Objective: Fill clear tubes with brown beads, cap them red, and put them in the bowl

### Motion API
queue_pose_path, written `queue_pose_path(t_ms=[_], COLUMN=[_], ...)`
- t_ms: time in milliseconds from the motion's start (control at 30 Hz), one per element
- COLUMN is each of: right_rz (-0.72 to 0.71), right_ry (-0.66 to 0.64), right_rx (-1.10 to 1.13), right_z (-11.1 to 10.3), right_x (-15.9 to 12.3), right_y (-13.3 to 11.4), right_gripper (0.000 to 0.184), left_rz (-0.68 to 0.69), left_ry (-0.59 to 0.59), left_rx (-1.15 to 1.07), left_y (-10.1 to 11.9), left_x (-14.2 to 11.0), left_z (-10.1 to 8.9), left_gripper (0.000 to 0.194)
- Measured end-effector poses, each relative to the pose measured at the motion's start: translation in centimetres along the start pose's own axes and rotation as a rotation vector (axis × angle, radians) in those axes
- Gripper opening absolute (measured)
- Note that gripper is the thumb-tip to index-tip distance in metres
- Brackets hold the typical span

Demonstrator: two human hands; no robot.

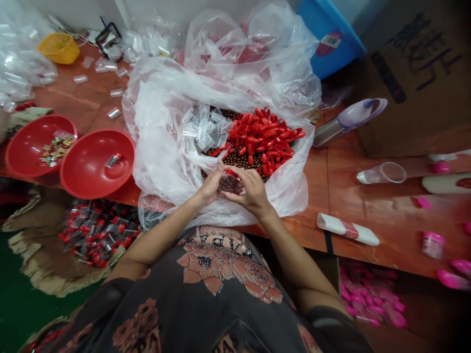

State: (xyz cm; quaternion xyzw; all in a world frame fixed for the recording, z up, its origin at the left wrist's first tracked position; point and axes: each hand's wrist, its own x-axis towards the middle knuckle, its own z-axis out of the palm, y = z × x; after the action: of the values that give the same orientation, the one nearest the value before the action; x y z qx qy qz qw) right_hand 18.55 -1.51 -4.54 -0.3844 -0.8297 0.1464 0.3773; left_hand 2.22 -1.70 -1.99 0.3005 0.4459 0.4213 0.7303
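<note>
My left hand and my right hand meet over the front of a white plastic bag. Together they pinch a small clear container of brown beads, and a red piece sits at its top edge. Just beyond my fingers, the open bag holds a heap of brown beads. A pile of red looped plastic caps lies on the beads. Beside them is a cluster of clear plastic sleeves.
Two red bowls stand on the orange wooden bench to my left. A cardboard tray of filled red-capped containers sits below the bench edge. Pink-capped pieces lie below the right side. A large cardboard box stands at the back right.
</note>
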Motion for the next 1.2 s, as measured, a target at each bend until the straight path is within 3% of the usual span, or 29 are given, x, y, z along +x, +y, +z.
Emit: queue_pose_path(t_ms=[200, 367, 567, 733, 800, 867, 967, 1067, 1200], right_rz=[-0.113, -0.112, -0.054, -0.111, -0.045, 0.136, 0.385, 0.423, 0.405], right_ry=[0.088, 0.099, -0.021, -0.109, -0.199, -0.218, -0.202, -0.350, -0.420], right_rx=[-0.030, -0.011, 0.078, 0.162, 0.229, 0.201, -0.092, -0.303, -0.305], right_z=[1.5, 1.9, 1.8, 1.3, 0.9, 0.6, 0.8, 2.0, 2.8], right_x=[0.0, -0.1, 0.6, 0.7, 0.8, 1.2, 2.3, 3.3, 3.7], right_y=[-0.4, -0.4, -0.1, -0.2, 0.4, 1.7, 4.2, 6.0, 6.4], right_gripper=[0.069, 0.073, 0.073, 0.084, 0.081, 0.059, 0.038, 0.031, 0.026], left_rz=[0.120, 0.164, 0.120, 0.155, 0.183, 0.203, 0.180, 0.138, 0.129], left_ry=[0.009, 0.048, 0.063, 0.092, 0.131, 0.156, 0.140, 0.110, 0.095], left_rx=[0.007, 0.022, 0.054, 0.077, 0.080, 0.060, 0.019, 0.002, 0.023], left_y=[-1.1, -0.9, -0.6, -0.4, 0.0, 0.4, 1.0, 0.9, 0.6], left_x=[0.1, 0.0, 0.0, -0.5, -0.6, -0.6, -0.6, -0.7, -1.0], left_z=[0.3, 0.3, 0.5, -0.6, -1.4, -2.1, -2.4, -2.1, -2.0], left_gripper=[0.050, 0.052, 0.068, 0.060, 0.057, 0.054, 0.048, 0.047, 0.046])
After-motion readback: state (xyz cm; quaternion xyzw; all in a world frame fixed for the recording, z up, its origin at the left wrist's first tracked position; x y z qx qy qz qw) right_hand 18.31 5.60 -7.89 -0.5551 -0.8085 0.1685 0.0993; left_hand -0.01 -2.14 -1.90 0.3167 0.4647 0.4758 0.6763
